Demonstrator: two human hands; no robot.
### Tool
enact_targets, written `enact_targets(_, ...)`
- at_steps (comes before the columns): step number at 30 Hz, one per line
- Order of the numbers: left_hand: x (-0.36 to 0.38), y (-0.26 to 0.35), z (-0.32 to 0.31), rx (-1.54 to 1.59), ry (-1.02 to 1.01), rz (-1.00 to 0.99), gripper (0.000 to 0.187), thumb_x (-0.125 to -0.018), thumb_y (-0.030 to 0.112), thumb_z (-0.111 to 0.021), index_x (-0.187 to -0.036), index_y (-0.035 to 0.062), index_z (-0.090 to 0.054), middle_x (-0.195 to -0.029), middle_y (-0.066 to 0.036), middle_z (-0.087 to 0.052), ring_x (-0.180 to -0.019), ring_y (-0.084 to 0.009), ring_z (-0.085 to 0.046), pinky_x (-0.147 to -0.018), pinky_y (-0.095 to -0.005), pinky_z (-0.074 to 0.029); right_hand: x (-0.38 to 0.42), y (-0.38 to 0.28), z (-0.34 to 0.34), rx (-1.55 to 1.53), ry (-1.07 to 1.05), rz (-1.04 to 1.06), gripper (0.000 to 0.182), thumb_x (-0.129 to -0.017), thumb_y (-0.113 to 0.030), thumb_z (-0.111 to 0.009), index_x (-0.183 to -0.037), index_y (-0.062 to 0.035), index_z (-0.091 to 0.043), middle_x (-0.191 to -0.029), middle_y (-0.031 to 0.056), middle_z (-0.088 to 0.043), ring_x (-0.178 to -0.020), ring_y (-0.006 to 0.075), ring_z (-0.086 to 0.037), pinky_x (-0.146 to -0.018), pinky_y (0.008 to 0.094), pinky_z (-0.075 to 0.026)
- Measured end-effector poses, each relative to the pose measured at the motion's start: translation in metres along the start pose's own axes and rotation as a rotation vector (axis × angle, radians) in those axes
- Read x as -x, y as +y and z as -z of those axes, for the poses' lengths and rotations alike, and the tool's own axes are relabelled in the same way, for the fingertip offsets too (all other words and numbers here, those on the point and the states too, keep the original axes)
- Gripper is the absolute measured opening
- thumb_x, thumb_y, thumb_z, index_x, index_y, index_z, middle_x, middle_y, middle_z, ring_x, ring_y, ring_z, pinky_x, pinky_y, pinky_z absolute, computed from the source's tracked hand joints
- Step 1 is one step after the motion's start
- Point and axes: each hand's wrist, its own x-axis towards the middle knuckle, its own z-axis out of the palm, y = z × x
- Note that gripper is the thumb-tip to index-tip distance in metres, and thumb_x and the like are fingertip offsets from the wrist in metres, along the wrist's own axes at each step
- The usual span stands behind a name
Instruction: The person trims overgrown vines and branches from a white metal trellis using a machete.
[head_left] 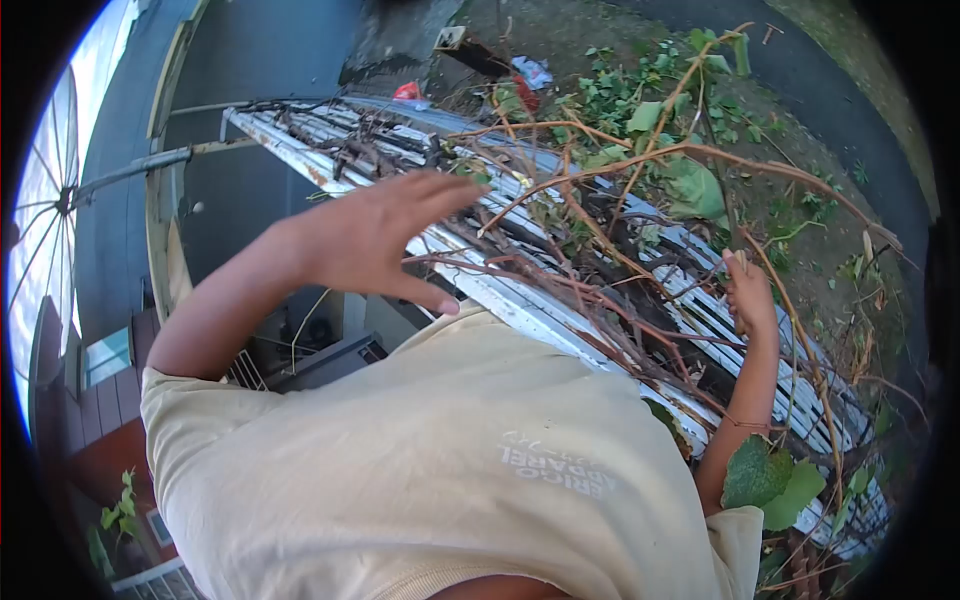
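My left hand (385, 235) is raised with its fingers spread and nothing in it, over the near edge of a white slatted metal rack (480, 285). My right hand (750, 292) is closed around a light wooden handle (739, 323). A long, narrow dark strip (728, 195) extends away from that fist, like a blade; I cannot tell its exact kind. Brown vine branches (575, 190) with green leaves (692, 187) lie tangled across the slats between my hands. One long curved branch (800, 172) reaches past the right hand.
Green plants (650, 85) grow on soil beyond the rack. Near its far end lie a red plastic item (408, 92) and a crumpled blue-white bag (533, 72). Large leaves (760, 475) are close to my right forearm. A dark wall (270, 60) stands at the left.
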Motion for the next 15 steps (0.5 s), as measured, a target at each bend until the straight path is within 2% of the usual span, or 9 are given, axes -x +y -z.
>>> enact_targets(2, -0.001, 0.013, -0.048, 0.070, -0.036, 0.013, 0.102, -0.091, 0.056, -0.079, -0.168, 0.0104, -0.030, -0.161, -0.024, -0.047, -0.148, -0.0417, -0.048, -0.125, -0.0503, -0.039, 0.008, 0.001, 0.032, 0.089, 0.062, 0.005, 0.047, -0.104, -0.052, -0.066, -0.089, -0.0079, -0.061, -0.060, -0.0014, -0.049, -0.048, 0.0107, -0.046, -0.044, 0.0303, -0.036)
enact_targets(3, 0.046, 0.005, -0.047, 0.051, -0.092, 0.188, 0.093, -0.095, 0.051, -0.076, -0.166, 0.0100, -0.032, -0.155, -0.024, -0.052, -0.142, -0.0433, -0.052, -0.121, -0.0509, -0.042, -0.009, -0.008, -0.054, -0.004, -0.061, 0.048, 0.047, -0.104, -0.052, -0.066, -0.089, -0.0079, -0.061, -0.060, -0.0014, -0.049, -0.048, 0.0107, -0.046, -0.044, 0.0303, -0.036)
enact_targets(5, 0.026, 0.009, -0.089, 0.125, -0.056, 0.188, 0.085, -0.099, 0.046, -0.073, -0.165, 0.0095, -0.035, -0.150, -0.025, -0.056, -0.137, -0.0449, -0.056, -0.117, -0.0515, -0.045, -0.001, -0.009, -0.029, 0.047, -0.006, 0.031, 0.050, -0.104, -0.053, -0.065, -0.087, -0.0052, -0.062, -0.059, 0.0010, -0.049, -0.048, 0.0144, -0.048, -0.047, 0.0355, -0.037)
enact_targets(8, 0.001, 0.015, -0.146, 0.082, 0.307, 0.230, 0.060, -0.104, 0.037, -0.068, -0.153, 0.0086, -0.050, -0.126, -0.024, -0.068, -0.117, -0.0429, -0.066, -0.102, -0.0508, -0.051, 0.004, -0.008, -0.015, 0.270, 0.077, 0.166, 0.053, -0.104, -0.053, -0.063, -0.086, -0.0029, -0.063, -0.061, 0.0050, -0.053, -0.052, 0.0197, -0.054, -0.054, 0.0410, -0.042)
enact_targets(9, 0.000, 0.016, -0.152, 0.087, 0.310, 0.220, 0.060, -0.104, 0.037, -0.068, -0.153, 0.0086, -0.050, -0.126, -0.024, -0.068, -0.117, -0.0429, -0.066, -0.102, -0.0508, -0.051, 0.007, -0.010, -0.017, 0.274, 0.087, 0.160, 0.053, -0.104, -0.053, -0.063, -0.086, -0.0029, -0.063, -0.061, 0.0050, -0.053, -0.052, 0.0197, -0.054, -0.054, 0.0410, -0.042)
enact_targets(11, -0.005, 0.013, -0.157, 0.187, 0.233, 0.309, 0.045, -0.102, 0.035, -0.069, -0.136, 0.0054, -0.065, -0.120, -0.022, -0.070, -0.111, -0.0386, -0.069, -0.094, -0.0480, -0.054, 0.016, -0.019, -0.016, 0.308, 0.082, 0.165, 0.055, -0.104, -0.054, -0.062, -0.088, -0.0013, -0.067, -0.066, 0.0095, -0.059, -0.060, 0.0257, -0.061, -0.062, 0.0450, -0.045)
enact_targets(12, -0.006, 0.010, -0.166, 0.137, 0.344, 0.233, 0.032, -0.098, 0.035, -0.075, -0.107, 0.0038, -0.076, -0.100, -0.017, -0.074, -0.091, -0.0342, -0.073, -0.077, -0.0451, -0.057, 0.022, -0.021, -0.014, 0.308, 0.107, 0.149, 0.055, -0.104, -0.054, -0.062, -0.088, -0.0013, -0.067, -0.066, 0.0095, -0.059, -0.060, 0.0257, -0.061, -0.062, 0.0450, -0.045)
enact_targets(13, -0.001, 0.014, -0.165, 0.138, 0.347, 0.214, 0.032, -0.098, 0.035, -0.075, -0.107, 0.0038, -0.076, -0.100, -0.017, -0.074, -0.091, -0.0342, -0.073, -0.077, -0.0451, -0.057, 0.024, -0.024, -0.014, 0.321, 0.104, 0.155, 0.056, -0.104, -0.055, -0.061, -0.092, -0.0009, -0.070, -0.072, 0.0138, -0.064, -0.068, 0.0301, -0.065, -0.068, 0.0462, -0.047)
enact_targets(15, 0.008, 0.021, -0.155, 0.016, 0.565, 0.239, 0.031, -0.089, 0.036, -0.084, -0.091, 0.0058, -0.078, -0.078, -0.011, -0.071, -0.072, -0.0307, -0.071, -0.063, -0.0420, -0.055, 0.022, -0.019, -0.009, 0.327, 0.115, 0.148, 0.057, -0.103, -0.056, -0.061, -0.095, -0.0005, -0.073, -0.078, 0.0181, -0.069, -0.075, 0.0346, -0.069, -0.073, 0.0474, -0.050)
